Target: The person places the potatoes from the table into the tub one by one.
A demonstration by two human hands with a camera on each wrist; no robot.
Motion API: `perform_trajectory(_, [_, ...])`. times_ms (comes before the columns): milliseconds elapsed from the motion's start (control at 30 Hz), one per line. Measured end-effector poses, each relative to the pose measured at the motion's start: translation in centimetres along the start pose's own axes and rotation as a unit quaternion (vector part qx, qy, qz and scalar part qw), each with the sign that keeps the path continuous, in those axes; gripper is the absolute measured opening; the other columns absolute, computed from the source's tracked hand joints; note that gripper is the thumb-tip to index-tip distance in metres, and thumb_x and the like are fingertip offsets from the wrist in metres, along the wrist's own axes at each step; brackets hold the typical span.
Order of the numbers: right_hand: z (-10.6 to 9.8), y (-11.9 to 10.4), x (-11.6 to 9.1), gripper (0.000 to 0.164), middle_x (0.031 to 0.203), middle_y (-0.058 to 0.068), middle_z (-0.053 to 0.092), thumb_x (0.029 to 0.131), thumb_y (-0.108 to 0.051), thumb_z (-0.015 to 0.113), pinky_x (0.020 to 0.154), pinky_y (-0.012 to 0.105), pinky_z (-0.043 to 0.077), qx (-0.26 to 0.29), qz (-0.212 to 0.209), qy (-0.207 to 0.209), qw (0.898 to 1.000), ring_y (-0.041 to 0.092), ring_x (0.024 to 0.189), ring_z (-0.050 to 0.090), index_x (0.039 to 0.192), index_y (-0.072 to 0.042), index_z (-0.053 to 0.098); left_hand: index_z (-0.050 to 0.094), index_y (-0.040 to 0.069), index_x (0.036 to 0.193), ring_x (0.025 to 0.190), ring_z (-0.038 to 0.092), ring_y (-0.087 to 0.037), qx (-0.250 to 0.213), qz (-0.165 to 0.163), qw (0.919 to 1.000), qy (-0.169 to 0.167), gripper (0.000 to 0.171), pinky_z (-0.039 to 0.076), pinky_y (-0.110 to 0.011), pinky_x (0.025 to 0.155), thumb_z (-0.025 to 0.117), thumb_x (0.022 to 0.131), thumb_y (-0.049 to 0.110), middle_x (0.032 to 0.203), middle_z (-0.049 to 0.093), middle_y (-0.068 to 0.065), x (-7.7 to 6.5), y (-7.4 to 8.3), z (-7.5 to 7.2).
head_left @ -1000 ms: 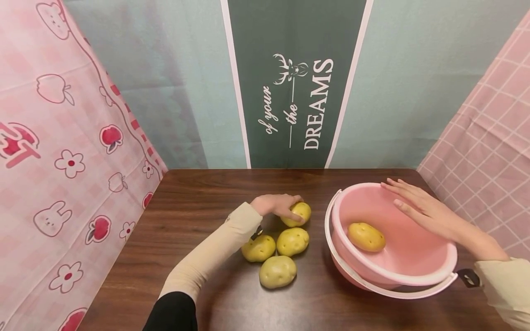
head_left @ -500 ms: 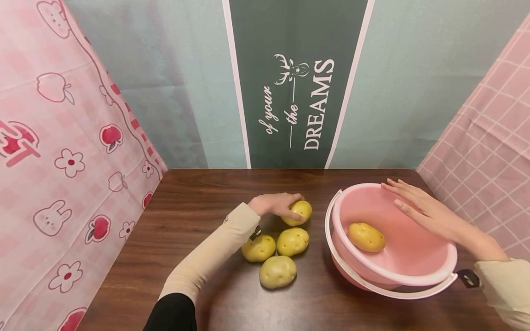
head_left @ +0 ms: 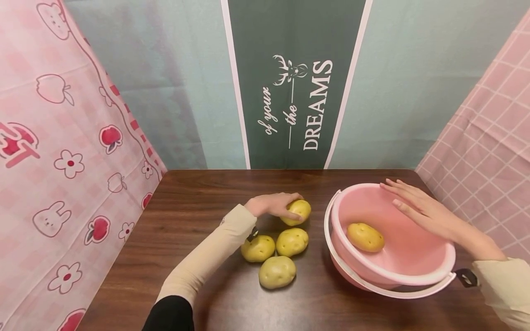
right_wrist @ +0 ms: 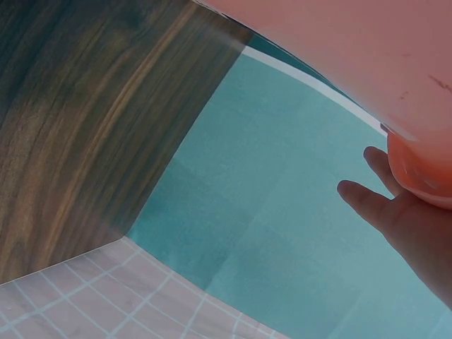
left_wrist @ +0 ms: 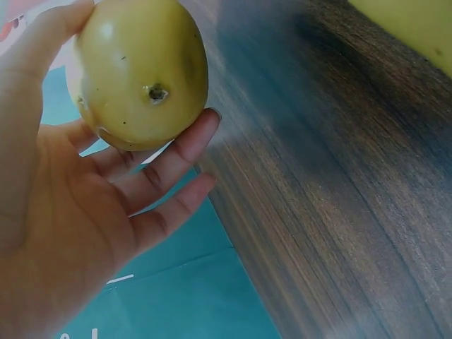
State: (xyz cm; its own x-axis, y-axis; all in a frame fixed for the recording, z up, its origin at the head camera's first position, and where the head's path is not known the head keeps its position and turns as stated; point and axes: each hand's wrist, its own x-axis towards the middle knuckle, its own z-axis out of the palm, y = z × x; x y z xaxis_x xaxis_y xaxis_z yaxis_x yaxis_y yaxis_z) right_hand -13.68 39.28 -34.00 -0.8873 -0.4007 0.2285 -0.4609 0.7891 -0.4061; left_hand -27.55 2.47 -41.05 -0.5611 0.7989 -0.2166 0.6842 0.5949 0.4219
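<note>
My left hand grips a yellow potato at the back of a small group, thumb on one side and fingers on the other. In the left wrist view this potato sits near the fingertips, away from the palm. Three more potatoes lie on the table just in front: one at left, one at right, and a paler one nearest me. My right hand rests with extended fingers over the far right rim of a pink bucket. One potato lies inside the bucket.
The bucket's white handle is folded down around its left and front side. A dark wood table carries everything. Fabric hangings stand along the back and both sides.
The left hand and the potato in its grasp have shifted very slightly upward in the head view. The right hand, the bucket and the other potatoes keep their places.
</note>
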Motion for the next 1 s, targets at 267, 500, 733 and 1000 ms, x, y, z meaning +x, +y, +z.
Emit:
perform_trajectory(267, [-0.1,0.1,0.0,0.051,0.149,0.011,0.03,0.094,-0.014,0.051,0.101,0.006,0.004,-0.003,-0.007,0.004,1.0,-0.011,0.134,0.007,0.143,-0.019,0.037,0.039,0.022,0.135,0.103,0.051,-0.011,-0.005,0.008,0.9999,0.01,0.07,0.041,-0.027,0.088,0.059,0.08,0.059,0.117,0.055,0.003,-0.3,0.1,0.0])
perform_trajectory(500, [-0.1,0.1,-0.1,0.051,0.149,0.011,0.031,0.094,-0.014,0.051,0.102,0.006,0.004,-0.003,-0.009,0.003,1.0,-0.01,0.135,0.007,0.143,-0.019,0.037,0.038,0.022,0.136,0.104,0.051,-0.011,-0.005,0.014,0.9998,0.009,0.071,0.041,-0.026,0.089,0.059,0.08,0.06,0.118,0.054,0.003,-0.3,0.3,-0.1])
perform_trajectory(733, [-0.1,0.1,0.0,0.05,0.149,0.011,0.03,0.094,-0.013,0.05,0.102,0.007,0.004,-0.005,-0.013,0.005,1.0,-0.009,0.135,0.007,0.142,-0.018,0.038,0.037,0.024,0.137,0.104,0.05,-0.009,-0.005,0.023,0.9994,0.024,0.07,0.041,-0.027,0.089,0.058,0.08,0.06,0.119,0.053,0.004,-0.6,0.6,-0.2])
perform_trajectory(1000, [-0.1,0.1,-0.1,0.05,0.149,0.006,0.029,0.094,-0.013,0.051,0.102,0.007,0.004,-0.005,-0.016,0.005,1.0,-0.009,0.135,0.007,0.142,-0.018,0.038,0.037,0.025,0.137,0.102,0.05,-0.007,0.0,0.054,0.9977,0.04,0.069,0.041,-0.025,0.087,0.058,0.081,0.059,0.116,0.052,0.007,-0.8,1.0,-0.3])
